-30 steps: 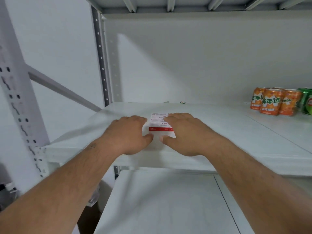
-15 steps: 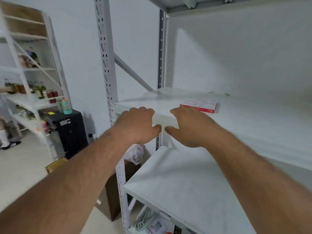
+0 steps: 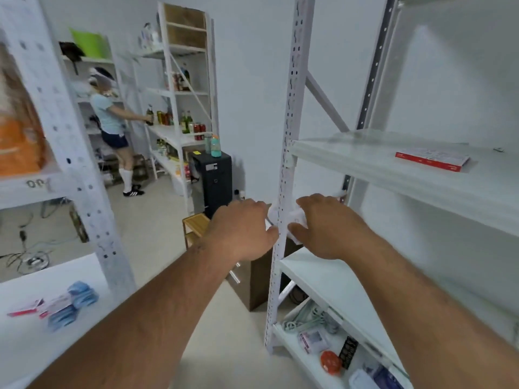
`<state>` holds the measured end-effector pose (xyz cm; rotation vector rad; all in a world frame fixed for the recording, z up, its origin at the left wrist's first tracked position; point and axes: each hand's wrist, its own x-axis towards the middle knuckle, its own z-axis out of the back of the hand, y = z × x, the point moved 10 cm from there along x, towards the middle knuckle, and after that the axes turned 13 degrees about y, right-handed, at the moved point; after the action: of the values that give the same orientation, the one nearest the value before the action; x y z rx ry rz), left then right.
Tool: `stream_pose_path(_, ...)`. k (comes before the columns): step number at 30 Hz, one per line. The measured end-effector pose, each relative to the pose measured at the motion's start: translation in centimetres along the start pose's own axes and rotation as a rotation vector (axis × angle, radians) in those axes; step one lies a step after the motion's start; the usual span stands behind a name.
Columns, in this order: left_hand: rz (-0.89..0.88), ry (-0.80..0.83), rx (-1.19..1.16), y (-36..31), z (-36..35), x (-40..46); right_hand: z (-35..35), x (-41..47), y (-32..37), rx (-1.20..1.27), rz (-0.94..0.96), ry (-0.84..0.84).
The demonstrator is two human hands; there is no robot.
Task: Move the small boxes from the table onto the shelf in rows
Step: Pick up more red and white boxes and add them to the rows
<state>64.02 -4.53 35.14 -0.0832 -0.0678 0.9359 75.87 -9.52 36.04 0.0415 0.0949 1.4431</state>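
Both forearms are extended forward from the lower edge of the view, bare to the wrist, and converge toward the centre. The left hand (image 3: 242, 229) is held palm down, its fingers loosely curled and its thumb pointed toward the other hand; nothing is held. The right hand (image 3: 327, 226) is likewise turned palm down, fingers relaxed and slightly bent, thumb directed inward. The two hands are set close together, apart.

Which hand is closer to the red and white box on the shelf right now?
Right. The right hand hangs below and left of the red and white box; the left hand is further left, beyond the shelf upright.
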Motion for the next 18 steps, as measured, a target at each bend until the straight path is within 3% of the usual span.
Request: stream_pose_path(18, 0.472, 0.206, -0.086, 21.6, -13.4, -26.0, -18.3, -7.0, 28.2, 0.018, 0.335, 0.298)
